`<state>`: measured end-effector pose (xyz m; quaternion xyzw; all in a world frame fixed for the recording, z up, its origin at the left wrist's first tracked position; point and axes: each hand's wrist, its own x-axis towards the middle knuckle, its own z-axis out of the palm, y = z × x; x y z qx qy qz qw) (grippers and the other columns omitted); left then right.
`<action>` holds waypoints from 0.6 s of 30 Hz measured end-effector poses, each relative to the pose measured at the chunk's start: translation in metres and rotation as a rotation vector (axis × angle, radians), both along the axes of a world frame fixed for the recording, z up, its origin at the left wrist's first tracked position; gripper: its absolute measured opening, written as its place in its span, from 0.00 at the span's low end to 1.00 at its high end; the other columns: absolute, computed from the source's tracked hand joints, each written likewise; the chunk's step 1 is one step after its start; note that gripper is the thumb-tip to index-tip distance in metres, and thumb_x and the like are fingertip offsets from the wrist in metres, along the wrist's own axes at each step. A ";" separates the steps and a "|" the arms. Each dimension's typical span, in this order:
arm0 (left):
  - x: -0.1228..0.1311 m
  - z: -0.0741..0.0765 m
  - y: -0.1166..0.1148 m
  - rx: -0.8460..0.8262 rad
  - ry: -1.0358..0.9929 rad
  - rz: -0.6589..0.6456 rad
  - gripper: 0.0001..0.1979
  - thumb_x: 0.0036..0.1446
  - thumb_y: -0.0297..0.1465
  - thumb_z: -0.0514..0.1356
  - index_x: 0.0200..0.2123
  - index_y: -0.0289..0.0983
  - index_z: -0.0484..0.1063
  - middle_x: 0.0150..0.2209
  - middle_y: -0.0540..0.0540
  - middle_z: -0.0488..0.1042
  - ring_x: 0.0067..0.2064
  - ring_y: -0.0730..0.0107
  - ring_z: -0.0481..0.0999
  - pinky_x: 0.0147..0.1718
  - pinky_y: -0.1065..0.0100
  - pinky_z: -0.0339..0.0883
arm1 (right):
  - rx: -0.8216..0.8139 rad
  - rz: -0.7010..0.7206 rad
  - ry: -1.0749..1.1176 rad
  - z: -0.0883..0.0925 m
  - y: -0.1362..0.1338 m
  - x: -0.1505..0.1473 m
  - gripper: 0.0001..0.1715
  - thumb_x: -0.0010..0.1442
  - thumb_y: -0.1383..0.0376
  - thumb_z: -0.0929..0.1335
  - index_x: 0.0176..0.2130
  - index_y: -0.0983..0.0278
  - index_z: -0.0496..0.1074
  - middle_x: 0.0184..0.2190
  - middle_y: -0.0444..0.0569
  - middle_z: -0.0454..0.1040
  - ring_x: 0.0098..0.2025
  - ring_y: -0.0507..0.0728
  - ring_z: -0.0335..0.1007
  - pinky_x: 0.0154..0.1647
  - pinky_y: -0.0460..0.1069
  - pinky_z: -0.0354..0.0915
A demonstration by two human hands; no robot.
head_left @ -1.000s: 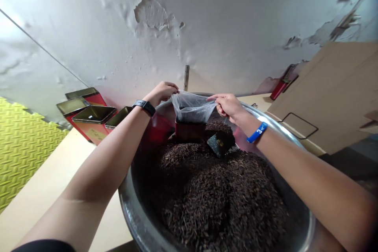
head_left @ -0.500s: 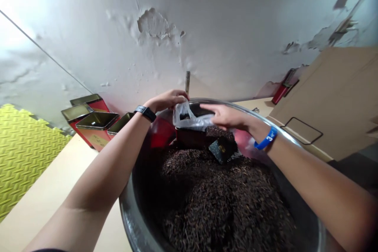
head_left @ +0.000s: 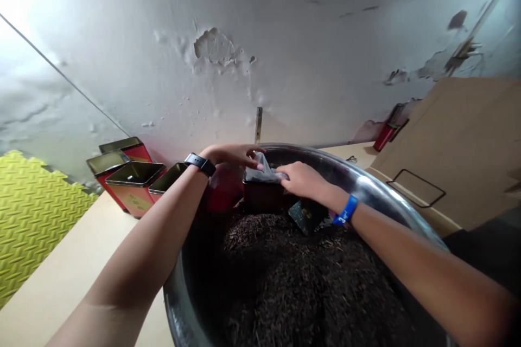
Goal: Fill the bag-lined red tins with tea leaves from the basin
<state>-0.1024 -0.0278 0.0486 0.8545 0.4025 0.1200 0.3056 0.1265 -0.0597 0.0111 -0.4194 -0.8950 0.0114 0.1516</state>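
Note:
A clear plastic bag [head_left: 265, 172] lines a dark red tin [head_left: 262, 198] standing in a large metal basin. The bag's top is bunched over the tin's mouth, so its contents are hidden. On the left side, my left hand [head_left: 234, 155] holds the bag's upper edge between curved fingers and thumb. My right hand [head_left: 303, 179] is closed on the bag at the tin's right edge. Dark loose tea leaves [head_left: 309, 276] surround the tin's base. Just below my right hand, a dark patterned lid-like piece [head_left: 303, 216] lies tilted on the leaves.
The basin's rim [head_left: 401, 195] curves close to the wall [head_left: 325, 54]. Several open red tins [head_left: 132, 190] stand on the pale table [head_left: 87, 260] at left, beside yellow foam matting [head_left: 36, 227]. A cardboard box [head_left: 459, 146] and another red tin [head_left: 385, 133] are at right.
The bag's mouth, spread open before, is now gathered lower over the tin. My right hand moved left and down, its extended index finger now curled onto the bag.

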 end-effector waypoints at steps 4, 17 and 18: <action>0.000 -0.012 0.012 0.117 0.112 0.023 0.20 0.43 0.35 0.62 0.42 0.36 0.70 0.38 0.46 0.73 0.35 0.70 0.68 0.31 0.73 0.59 | 0.088 0.092 0.251 -0.003 0.013 0.004 0.14 0.49 0.71 0.60 0.30 0.65 0.73 0.32 0.51 0.73 0.34 0.54 0.66 0.35 0.48 0.58; 0.031 -0.035 0.015 0.226 -0.083 0.109 0.17 0.39 0.21 0.53 0.35 0.34 0.74 0.29 0.48 0.74 0.29 0.74 0.67 0.27 0.74 0.57 | -0.627 0.103 0.733 -0.013 0.016 0.000 0.23 0.44 0.71 0.65 0.44 0.66 0.66 0.28 0.47 0.73 0.30 0.52 0.67 0.33 0.48 0.63; 0.033 -0.036 0.015 0.251 -0.092 0.120 0.16 0.40 0.22 0.54 0.35 0.34 0.74 0.30 0.48 0.74 0.30 0.73 0.68 0.28 0.74 0.57 | -0.647 0.091 0.777 -0.014 0.016 -0.003 0.22 0.44 0.71 0.66 0.42 0.66 0.66 0.26 0.46 0.72 0.29 0.52 0.67 0.33 0.48 0.64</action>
